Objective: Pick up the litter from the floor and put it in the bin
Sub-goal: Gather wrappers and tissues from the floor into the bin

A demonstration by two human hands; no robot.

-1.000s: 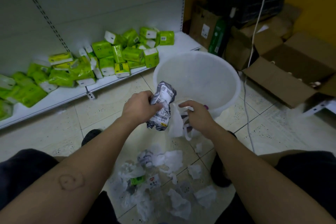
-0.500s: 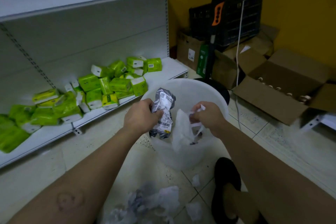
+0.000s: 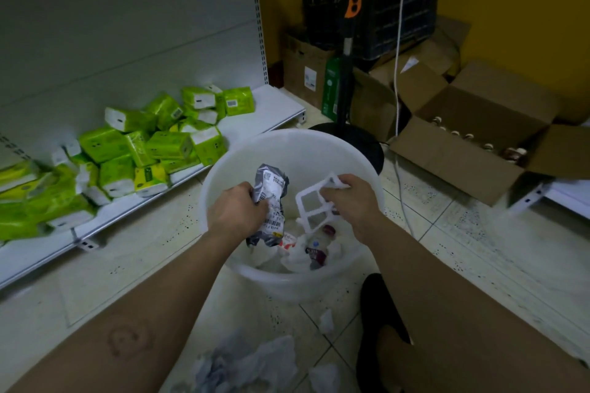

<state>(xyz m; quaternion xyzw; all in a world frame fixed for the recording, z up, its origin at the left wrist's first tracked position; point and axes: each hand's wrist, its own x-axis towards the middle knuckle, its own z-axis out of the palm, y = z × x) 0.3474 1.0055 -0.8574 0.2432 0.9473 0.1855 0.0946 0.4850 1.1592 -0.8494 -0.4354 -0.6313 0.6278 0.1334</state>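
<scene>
A round white bin point(image 3: 220, 169) stands on the tiled floor, with crumpled wrappers and a small bottle point(image 3: 314, 250) at its bottom. My left hand point(image 3: 236, 212) is over the bin's opening, shut on a crumpled silver wrapper point(image 3: 269, 191) with a barcode. My right hand point(image 3: 354, 201) is also above the opening and grips a white plastic frame point(image 3: 311, 207) with square holes. More crumpled white litter point(image 3: 255, 364) lies on the floor in front of the bin, between my arms.
A low white shelf point(image 3: 271, 112) at the left carries several green tissue packs point(image 3: 169, 145). A fan stand point(image 3: 346, 73) with a black base rises behind the bin. Open cardboard boxes point(image 3: 463, 153) sit at the right. A white cable point(image 3: 397, 73) hangs down. My black shoe point(image 3: 380, 306) is beside the bin.
Both hands have moved forward from in front of the bin to above its opening, still holding their litter. The view has tilted up and closer to the bin.
</scene>
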